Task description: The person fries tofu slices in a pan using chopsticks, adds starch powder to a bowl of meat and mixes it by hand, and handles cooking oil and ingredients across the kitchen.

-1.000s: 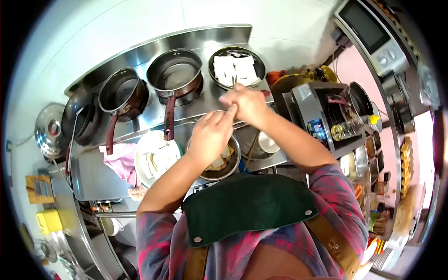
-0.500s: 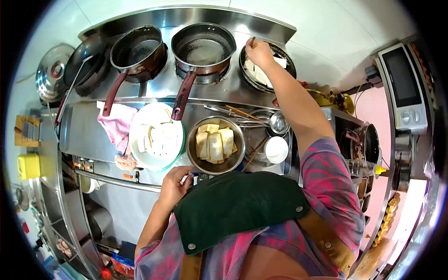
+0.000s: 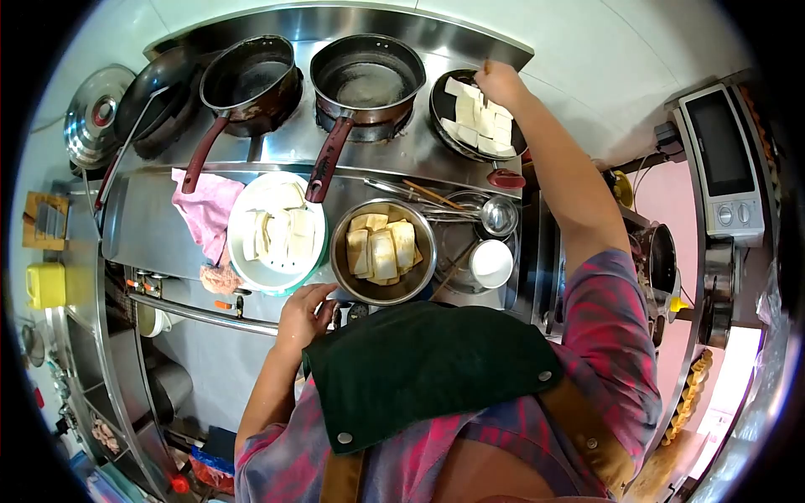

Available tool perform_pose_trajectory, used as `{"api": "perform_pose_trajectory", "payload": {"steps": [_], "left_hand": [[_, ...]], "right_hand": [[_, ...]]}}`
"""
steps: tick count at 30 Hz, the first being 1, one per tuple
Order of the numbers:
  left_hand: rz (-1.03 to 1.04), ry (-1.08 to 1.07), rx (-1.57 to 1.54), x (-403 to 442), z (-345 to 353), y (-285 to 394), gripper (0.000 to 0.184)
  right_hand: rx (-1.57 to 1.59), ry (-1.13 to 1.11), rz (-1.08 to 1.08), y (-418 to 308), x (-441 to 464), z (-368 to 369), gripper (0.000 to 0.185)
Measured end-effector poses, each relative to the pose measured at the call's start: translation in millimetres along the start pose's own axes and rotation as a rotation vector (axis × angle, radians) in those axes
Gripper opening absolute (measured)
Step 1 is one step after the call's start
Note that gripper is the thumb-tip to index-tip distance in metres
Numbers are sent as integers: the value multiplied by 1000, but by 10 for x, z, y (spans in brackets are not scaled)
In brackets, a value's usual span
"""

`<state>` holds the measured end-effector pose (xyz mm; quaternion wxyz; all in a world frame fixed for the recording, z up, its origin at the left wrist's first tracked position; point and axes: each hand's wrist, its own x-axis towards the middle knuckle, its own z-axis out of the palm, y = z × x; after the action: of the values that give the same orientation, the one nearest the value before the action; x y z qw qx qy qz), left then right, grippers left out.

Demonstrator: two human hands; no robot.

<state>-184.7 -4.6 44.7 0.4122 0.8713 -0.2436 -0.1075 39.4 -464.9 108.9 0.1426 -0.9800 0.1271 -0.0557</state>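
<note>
My right hand (image 3: 501, 84) is over the far right edge of a black frying pan (image 3: 443, 99) on the stove. Its fingers are closed together; whatever they may hold is too small to make out. White tofu-like slices (image 3: 482, 117) lie spread in that pan. My left hand (image 3: 303, 317) is at the counter's front edge, beside the black knobs (image 3: 357, 311), fingers bent and thumb apart, with nothing visible in it. Close to it stand a steel bowl (image 3: 340, 281) of browned-edge slices (image 3: 383, 254) and a white basin (image 3: 243, 210) of white slices (image 3: 289, 237).
Two dark saucepans (image 3: 369, 74) (image 3: 249, 75) stand on the stove, handles pointing toward me. Right of the steel bowl are a ladle (image 3: 498, 218) and a white cup (image 3: 491, 263). A pink cloth (image 3: 203, 208) lies left of the basin. A microwave (image 3: 723, 159) is at far right.
My right hand has moved right across the frying pan to its far right side, uncovering more slices and the pan's red handle. My left hand stays at the counter edge.
</note>
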Motion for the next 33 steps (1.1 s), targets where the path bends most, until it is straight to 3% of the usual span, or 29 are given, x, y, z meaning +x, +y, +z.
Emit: {"api": "perform_pose_trajectory", "payload": {"steps": [2, 5, 10, 17, 18, 21, 29, 33], "left_hand": [[-5, 4, -3, -5, -14, -16, 26], [-11, -11, -8, 1, -25, -16, 26], [-19, -78, -2, 26, -19, -13, 27], [-39, -77, -15, 28, -20, -33, 28], [-41, -78, -15, 29, -19, -36, 28], [-41, -90, -16, 32, -10, -52, 28], [-42, -117, 0, 43, 28, -112, 29], [-51, -117, -7, 44, 15, -87, 28]], "right_hand": [[180, 178, -28, 314, -26, 104, 31], [375, 62, 153, 591, -105, 272, 30], [665, 53, 119, 356, -390, 309, 21], [620, 162, 83, 257, -469, 324, 21], [489, 156, 112, 213, -489, 292, 26], [445, 226, 5, 289, -446, 461, 28], [539, 139, 62, 169, -493, 392, 28], [402, 268, 10, 215, -476, 501, 26]]}}
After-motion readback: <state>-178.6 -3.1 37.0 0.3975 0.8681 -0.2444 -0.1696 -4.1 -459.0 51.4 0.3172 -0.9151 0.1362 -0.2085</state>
